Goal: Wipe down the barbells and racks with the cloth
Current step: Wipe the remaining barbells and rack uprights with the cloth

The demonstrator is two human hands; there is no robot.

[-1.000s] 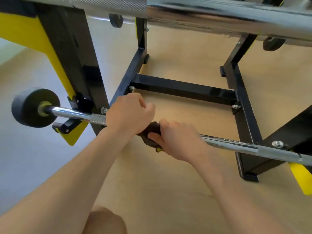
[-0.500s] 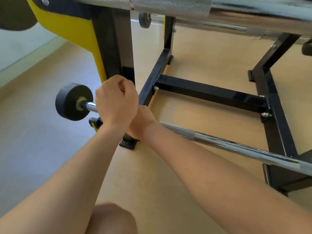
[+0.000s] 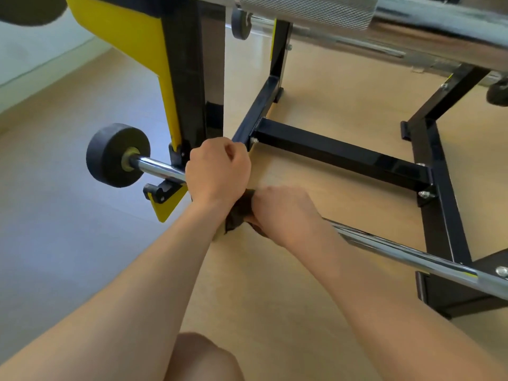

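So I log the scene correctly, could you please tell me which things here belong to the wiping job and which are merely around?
In the job: dark cloth, gripped by the right hand; chrome barbell with black round end weight, held by the left hand; black-and-yellow steel rack; knurled silver barbell overhead.
Merely around: pale wooden floor; grey floor covering; bare knee.

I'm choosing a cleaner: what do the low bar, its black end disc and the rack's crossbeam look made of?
Low bar: likely chromed steel, mirror-bright with sharp highlights. End disc: probably rubber or matte plastic, dull black, no glare. Crossbeam: apparently steel box tube, glossy black paint or powder coat, bolted at its ends.
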